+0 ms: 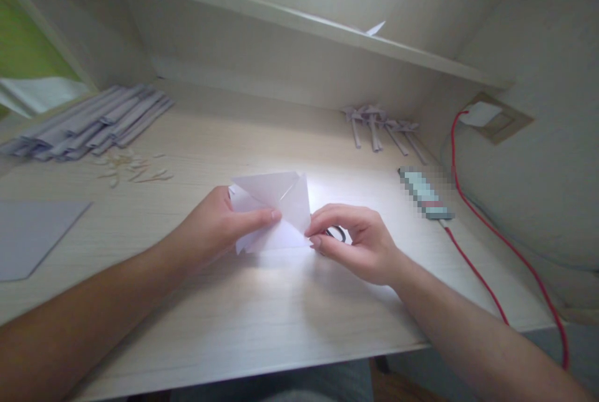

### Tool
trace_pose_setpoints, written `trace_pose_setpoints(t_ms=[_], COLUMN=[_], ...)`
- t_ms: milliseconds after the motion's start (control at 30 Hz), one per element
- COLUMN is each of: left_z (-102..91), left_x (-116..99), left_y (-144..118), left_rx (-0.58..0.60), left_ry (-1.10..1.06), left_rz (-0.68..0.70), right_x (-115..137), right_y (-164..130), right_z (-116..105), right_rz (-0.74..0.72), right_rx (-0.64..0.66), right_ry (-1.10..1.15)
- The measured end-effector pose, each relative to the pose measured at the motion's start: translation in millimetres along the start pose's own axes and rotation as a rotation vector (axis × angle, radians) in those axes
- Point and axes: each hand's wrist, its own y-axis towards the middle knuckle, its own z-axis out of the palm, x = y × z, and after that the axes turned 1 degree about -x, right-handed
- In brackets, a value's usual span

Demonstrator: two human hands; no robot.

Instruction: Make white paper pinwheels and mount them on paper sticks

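Observation:
My left hand [234, 221] is closed on a white paper square [276, 193] with cuts or creases running toward its middle, its thumb pressed near the centre. The paper is held just above the desk, its flaps partly lifted. At the right corner of the sheet, the thumb and fingers of my right hand [358, 240] pinch the edge. Behind those fingers shows a dark loop [340, 235] like a scissor handle; the rest of it is hidden. Far left on the desk lies a stack of flat white paper [37, 236].
Rolled paper sticks [103, 121] are piled at the back left, with several small pale pieces [131, 168] before them. Paper pinwheels on sticks [374, 124] lie at the back right. A phone [425, 195] on a red cable [477, 280] rests at right, below a shelf edge [299, 18].

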Motion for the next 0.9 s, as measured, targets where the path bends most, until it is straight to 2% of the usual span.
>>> trace_pose_setpoints(t_ms=[333, 900], left_z=[0.7, 4.6], left_x=[-0.5, -3.6], left_y=[-0.8, -2.4], left_rx=[-0.012, -0.013], left_ry=[0.057, 0.026], left_rz=[-0.003, 0.058], right_x=[-1.1, -8.3], right_y=[-1.0, -3.0], right_z=[2.5, 3.9], right_rz=[0.108, 0.082], right_rx=[-0.08, -0.13], right_ry=[-0.009, 0.024])
